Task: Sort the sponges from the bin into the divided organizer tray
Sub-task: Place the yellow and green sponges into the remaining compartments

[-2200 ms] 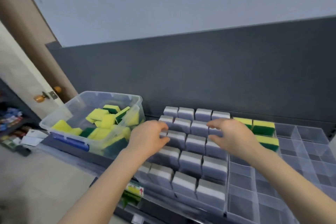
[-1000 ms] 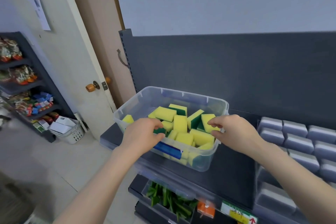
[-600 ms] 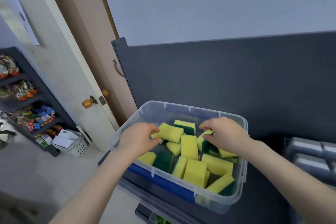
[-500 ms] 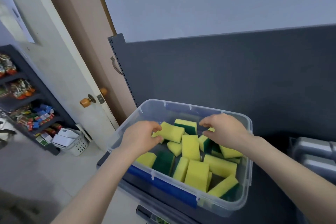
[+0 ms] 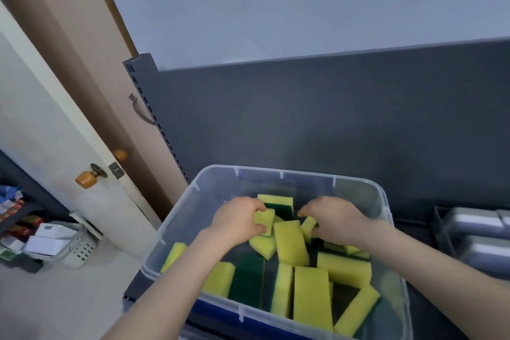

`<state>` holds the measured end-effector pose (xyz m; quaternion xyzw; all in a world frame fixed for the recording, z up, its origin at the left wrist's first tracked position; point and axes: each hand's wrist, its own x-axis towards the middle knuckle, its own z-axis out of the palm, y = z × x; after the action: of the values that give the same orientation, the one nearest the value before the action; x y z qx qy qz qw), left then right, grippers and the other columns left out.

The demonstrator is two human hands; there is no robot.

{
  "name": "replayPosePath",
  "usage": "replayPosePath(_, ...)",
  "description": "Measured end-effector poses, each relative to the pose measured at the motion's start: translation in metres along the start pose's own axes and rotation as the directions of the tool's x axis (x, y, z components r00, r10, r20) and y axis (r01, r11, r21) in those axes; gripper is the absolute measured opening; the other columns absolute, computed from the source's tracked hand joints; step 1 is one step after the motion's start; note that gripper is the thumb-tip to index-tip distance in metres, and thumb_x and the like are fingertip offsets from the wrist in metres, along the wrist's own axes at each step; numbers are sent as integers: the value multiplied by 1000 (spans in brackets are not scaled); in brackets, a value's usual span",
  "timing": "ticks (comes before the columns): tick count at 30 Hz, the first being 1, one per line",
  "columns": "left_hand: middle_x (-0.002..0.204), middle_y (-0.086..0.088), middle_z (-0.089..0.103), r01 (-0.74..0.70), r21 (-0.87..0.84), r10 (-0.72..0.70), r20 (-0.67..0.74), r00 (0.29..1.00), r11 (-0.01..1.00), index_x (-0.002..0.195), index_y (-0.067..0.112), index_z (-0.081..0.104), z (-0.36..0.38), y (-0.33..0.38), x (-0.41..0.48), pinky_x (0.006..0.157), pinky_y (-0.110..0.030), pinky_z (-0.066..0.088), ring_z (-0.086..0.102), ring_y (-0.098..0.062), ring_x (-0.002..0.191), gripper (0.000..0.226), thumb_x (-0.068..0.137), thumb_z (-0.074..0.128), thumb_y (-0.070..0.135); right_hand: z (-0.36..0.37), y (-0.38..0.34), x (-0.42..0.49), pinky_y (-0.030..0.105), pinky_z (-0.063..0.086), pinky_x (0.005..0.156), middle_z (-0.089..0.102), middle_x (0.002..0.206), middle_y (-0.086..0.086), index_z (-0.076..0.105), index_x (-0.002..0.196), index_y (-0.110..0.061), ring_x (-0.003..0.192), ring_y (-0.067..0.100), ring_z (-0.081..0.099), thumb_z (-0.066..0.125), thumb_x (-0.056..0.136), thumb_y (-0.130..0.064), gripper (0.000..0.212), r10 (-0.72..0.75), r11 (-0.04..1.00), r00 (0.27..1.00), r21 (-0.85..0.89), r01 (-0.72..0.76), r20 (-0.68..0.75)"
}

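In the clear bin (image 5: 303, 174), both hands are taking a sponge each.

Nearest the front wall, loose sponges (image 5: 311, 295) lie jumbled, yellow and green, some leaning on each other. Farther in, the left hand (image 5: 237, 222) pinches a yellow sponge (image 5: 264, 220) between thumb and curled fingers. The right hand (image 5: 335, 222) curls its fingers over the end of a second sponge (image 5: 308, 225), though the underside of that grip is hidden. Each piece is best lifted straight up to clear its neighbours, with only a light squeeze since foam gives. The tray (image 5: 440, 229) shows blurred at the right edge, well apart from the bin, with grey blocks (image 5: 474, 222) in it, so the carry goes rightward and slightly back.
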<state>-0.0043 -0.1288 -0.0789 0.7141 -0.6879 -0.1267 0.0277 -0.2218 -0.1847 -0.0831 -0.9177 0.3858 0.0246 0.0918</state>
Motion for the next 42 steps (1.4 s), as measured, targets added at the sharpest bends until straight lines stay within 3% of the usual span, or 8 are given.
replayPosePath(4,129,1,52,-62,89,53,103,993,994,134,24,50,15,-3,16,87,-30,44,52,-22,115,60,79,70,38,11,0,3,35,49,90,59,121,0,57,122,-23,114,21,53,55,82,-10,42,4,995,999,-99,0,40)
replayPosePath(9,106,-5,55,-120,205,102,99,990,971,107,14,53,31,-6,27,70,-34,47,55,-24,94,44,71,71,33,25,-2,13,37,48,88,56,120,2,56,120,-20,115,25,49,51,84,-3,40,13,972,997,-236,6,81)
replayPosePath(13,107,-5,56,-108,259,99,51,994,960,109,14,49,37,-6,36,63,-31,38,56,-26,94,54,69,75,39,34,-4,22,37,46,93,56,120,3,55,121,-19,115,25,48,53,84,0,41,48,951,993,-308,-11,112)
replayPosePath(19,101,-3,60,-72,167,84,-68,994,983,101,18,49,35,-17,41,58,-30,34,58,-24,88,37,75,67,36,35,3,22,33,47,87,56,115,-2,56,118,-24,113,21,47,52,80,-1,45,69,968,996,-246,-54,53)
replayPosePath(24,98,0,64,-25,40,31,-147,989,999,113,17,46,26,-26,43,62,-34,47,59,-23,88,32,83,56,26,32,7,20,34,46,94,55,123,-7,55,124,-31,120,18,46,46,78,4,58,123,984,992,-134,-121,11)
replayPosePath(29,121,-2,49,-73,206,74,6,997,976,124,18,45,33,-21,40,82,-35,42,48,-23,111,72,71,67,61,32,6,13,31,45,97,56,126,-8,57,123,-32,122,16,47,50,77,3,58,169,984,984,-50,-171,-49)
replayPosePath(32,123,-5,44,-87,271,75,51,996,959,124,16,42,39,-17,41,85,-36,41,43,-25,113,86,61,75,63,33,5,13,30,44,96,56,126,-9,57,122,-33,121,15,47,50,76,3,59,177,983,983,-51,-179,-44)
replayPosePath(42,106,-1,59,78,10,-74,-219,973,997,108,17,46,18,-31,41,62,-30,38,56,-23,97,36,82,58,39,30,10,12,26,41,95,59,120,-13,62,113,-34,116,12,50,62,77,-13,41,215,977,972,25,-213,-96)
